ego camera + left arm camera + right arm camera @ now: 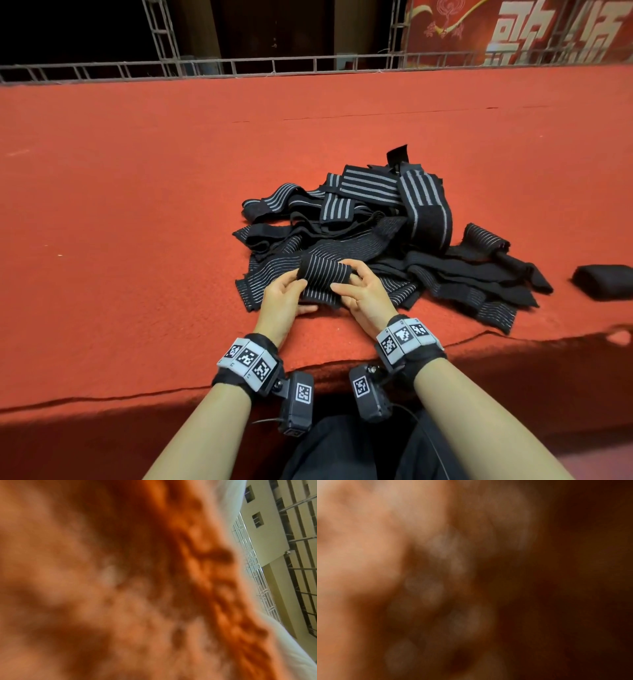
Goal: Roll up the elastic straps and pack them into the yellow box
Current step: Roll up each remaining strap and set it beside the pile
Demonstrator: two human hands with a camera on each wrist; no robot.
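Hands at work near the front edge of the red carpeted platform — left hand and right hand, fingers curled, grip opposite ends of a half-rolled striped strap. Behind it sprawls a pile of loose straps (both wrist views are blurred).

Red carpeted platform under heaped elastic straps.
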